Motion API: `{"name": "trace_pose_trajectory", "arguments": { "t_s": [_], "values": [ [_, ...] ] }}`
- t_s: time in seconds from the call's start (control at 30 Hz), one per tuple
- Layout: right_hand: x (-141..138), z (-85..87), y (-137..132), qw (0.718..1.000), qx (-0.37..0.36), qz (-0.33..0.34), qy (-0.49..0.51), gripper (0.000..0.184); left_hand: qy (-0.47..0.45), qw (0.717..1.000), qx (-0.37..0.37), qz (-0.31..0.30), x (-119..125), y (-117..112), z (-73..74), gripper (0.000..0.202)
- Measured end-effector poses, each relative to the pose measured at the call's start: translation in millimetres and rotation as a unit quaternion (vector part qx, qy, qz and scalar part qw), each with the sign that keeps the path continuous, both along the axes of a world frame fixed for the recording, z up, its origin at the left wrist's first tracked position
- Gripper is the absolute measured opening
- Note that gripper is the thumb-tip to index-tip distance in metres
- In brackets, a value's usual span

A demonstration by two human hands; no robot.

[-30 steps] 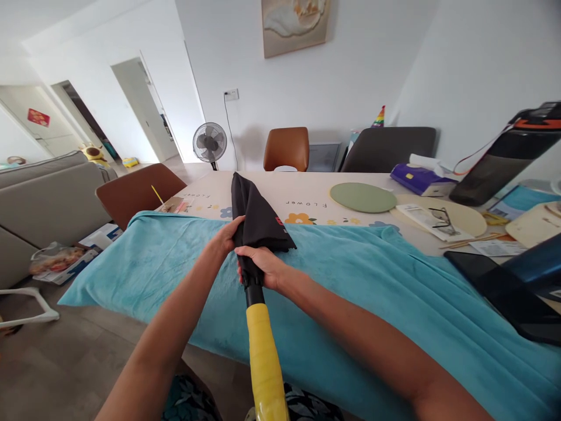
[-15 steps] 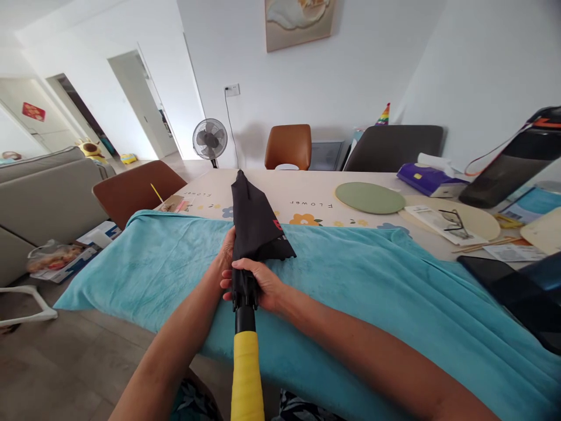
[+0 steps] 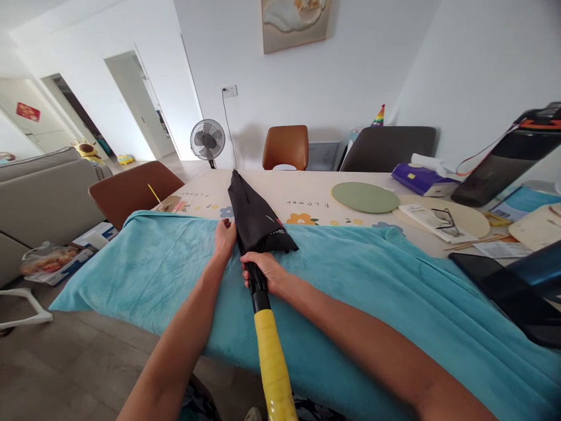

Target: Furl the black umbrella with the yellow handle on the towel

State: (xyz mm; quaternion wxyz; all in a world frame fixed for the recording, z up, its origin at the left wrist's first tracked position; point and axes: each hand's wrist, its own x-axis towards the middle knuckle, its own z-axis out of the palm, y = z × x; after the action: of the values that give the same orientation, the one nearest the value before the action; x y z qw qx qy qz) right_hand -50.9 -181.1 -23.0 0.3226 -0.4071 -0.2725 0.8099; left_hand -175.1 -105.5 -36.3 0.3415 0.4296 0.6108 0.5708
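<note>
A folded black umbrella (image 3: 256,216) with a yellow-wrapped handle lies over the turquoise cloth (image 3: 346,280), its tip pointing to the far side of the table and its handle toward me. The canopy's loose flap, with red and white print, spreads to the right. My right hand (image 3: 268,271) is wrapped round the umbrella's ribs just below the canopy. Against the canopy's left edge is my left hand (image 3: 225,238), fingers curled; the canopy partly hides its fingertips, so whether it pinches the fabric is unclear.
On the table (image 3: 267,181) stand a green oval placemat (image 3: 364,197), a purple tissue pack (image 3: 423,177), glasses (image 3: 445,218) on papers and a large dark bottle (image 3: 499,161). A dark tablet-like slab (image 3: 499,292) lies at right. Chairs and a fan (image 3: 207,140) stand beyond.
My left hand has slid up along the canopy's left edge, away from the ribs. The umbrella's handle end has swung to the right, and more white print shows on the flap.
</note>
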Motion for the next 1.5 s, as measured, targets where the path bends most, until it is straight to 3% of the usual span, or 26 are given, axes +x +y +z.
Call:
{"name": "trace_pose_trajectory", "arguments": {
  "t_s": [0.07, 0.1, 0.2, 0.27, 0.3, 0.37, 0.53, 0.63, 0.77, 1.1, 1.33, 1.4, 1.5],
  "values": [
    [-1.1, -4.5, 1.5, 1.000, 0.003, 0.003, -0.024, 0.012, 0.101, 0.989, 0.082, 0.071, 2.7, -6.3, 8.7, 0.031],
    [-1.7, -6.0, 1.7, 1.000, 0.005, 0.003, -0.030, 0.012, 0.148, 0.979, 0.127, 0.066, 6.1, -10.1, 13.0, 0.032],
    [-2.5, -8.2, 0.9, 0.999, 0.027, 0.004, -0.018, 0.011, 0.270, 0.936, 0.206, -0.098, 19.9, -20.3, 21.2, 0.034],
    [-2.3, -8.3, 0.6, 0.999, 0.041, 0.010, -0.003, 0.009, 0.332, 0.908, 0.186, -0.176, 26.7, -23.2, 20.8, 0.041],
    [-2.2, -8.3, 0.7, 0.999, 0.044, 0.014, -0.001, 0.009, 0.348, 0.903, 0.170, -0.187, 28.2, -23.3, 19.3, 0.044],
    [-2.2, -8.3, 1.4, 0.999, 0.038, 0.020, -0.007, 0.008, 0.358, 0.904, 0.154, -0.174, 28.2, -21.2, 15.2, 0.043],
    [-1.8, -7.5, 3.5, 1.000, 0.010, 0.010, -0.006, 0.008, 0.311, 0.926, 0.190, -0.096, 23.1, -17.3, 10.7, 0.012],
    [0.3, -6.5, 3.8, 1.000, 0.002, 0.019, 0.010, 0.008, 0.270, 0.949, 0.160, -0.007, 19.2, -22.3, 13.3, 0.014],
    [3.7, -6.1, 4.5, 0.998, -0.005, 0.038, 0.039, 0.013, 0.237, 0.960, 0.126, 0.075, 7.3, -37.0, 17.7, 0.015],
    [6.8, -8.0, 5.6, 0.996, -0.015, 0.040, 0.077, 0.020, 0.178, 0.972, 0.060, 0.140, -40.5, -75.3, 8.0, 0.016],
    [7.2, -7.7, 6.2, 0.995, -0.016, 0.041, 0.088, 0.018, 0.213, 0.961, 0.051, 0.168, -51.9, -80.6, 10.3, 0.022],
    [7.3, -8.1, 6.9, 0.995, -0.017, 0.041, 0.089, 0.018, 0.273, 0.946, 0.055, 0.168, -53.3, -85.7, 11.2, 0.030],
    [7.2, -8.8, 7.6, 0.996, -0.015, 0.036, 0.081, 0.019, 0.421, 0.897, 0.042, 0.132, -57.1, -94.1, 11.5, 0.037]
  ]
}}
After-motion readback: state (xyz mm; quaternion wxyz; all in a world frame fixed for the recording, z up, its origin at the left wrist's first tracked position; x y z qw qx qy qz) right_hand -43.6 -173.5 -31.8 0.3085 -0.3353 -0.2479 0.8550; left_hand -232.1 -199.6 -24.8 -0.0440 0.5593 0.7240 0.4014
